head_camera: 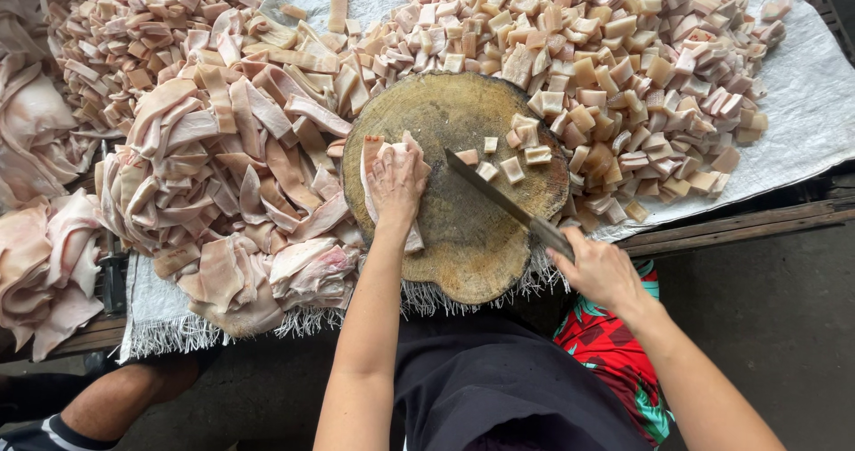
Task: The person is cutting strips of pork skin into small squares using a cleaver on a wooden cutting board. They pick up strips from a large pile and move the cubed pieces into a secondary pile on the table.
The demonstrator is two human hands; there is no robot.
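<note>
while left hand (396, 179) pins pork strips (378, 153), right hand (601, 271) grips knife (499, 197).

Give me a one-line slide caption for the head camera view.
Left hand pins meat strips on round wooden block; right hand holds knife.

Chopping block (463, 228) sits at center, near table edge. On it: strips (385, 179) at 9 o'clock under left hand (396, 179), cut cubes (517, 148) at 1 o'clock, knife (508, 203) between them, held by right hand (601, 268) at 4 o'clock. Strip heap (232, 175) lies at 9 o'clock off the block, cube heap (623, 68) at 1 o'clock, both on cloth (810, 95).
</note>
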